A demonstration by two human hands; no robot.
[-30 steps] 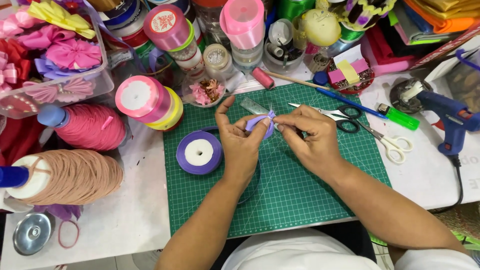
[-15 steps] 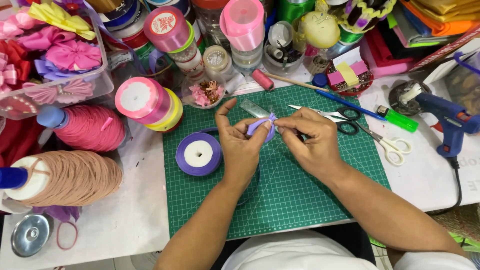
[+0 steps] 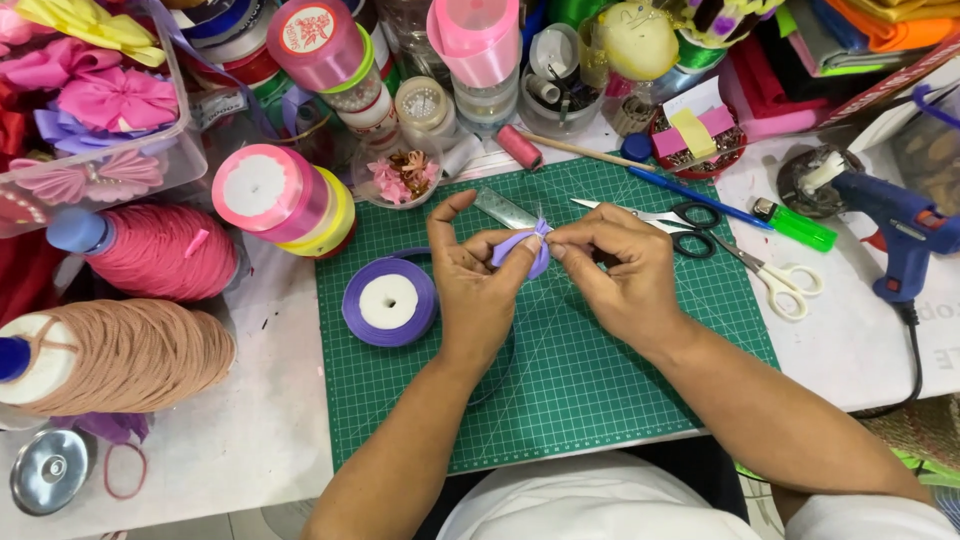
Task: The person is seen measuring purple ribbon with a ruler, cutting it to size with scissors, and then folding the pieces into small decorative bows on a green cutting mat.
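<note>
Purple ribbon (image 3: 528, 250), gathered into a small bunch, sits pinched between both hands above the far half of the green cutting mat (image 3: 560, 400). The left hand (image 3: 480, 290) has its grip closed on the bunch from the near-left side, thumb and fingertips pressed on the folds, index finger raised free. The right hand (image 3: 620, 275) has its grip closed too, fingertips nipped together on the top of the bunch at its middle. Just beyond the hands a metal ruler (image 3: 505, 208) lies on the mat, and scissors (image 3: 740, 255) lie near the mat's far right corner. A purple ribbon spool (image 3: 390, 300) rests flat by the mat's left edge, close to the left hand. A blue glue gun (image 3: 900, 235) and a green lighter (image 3: 795, 225) sit on the tabletop toward its right edge. Pink thread cones (image 3: 150, 255) lie along the tabletop's left edge.
</note>
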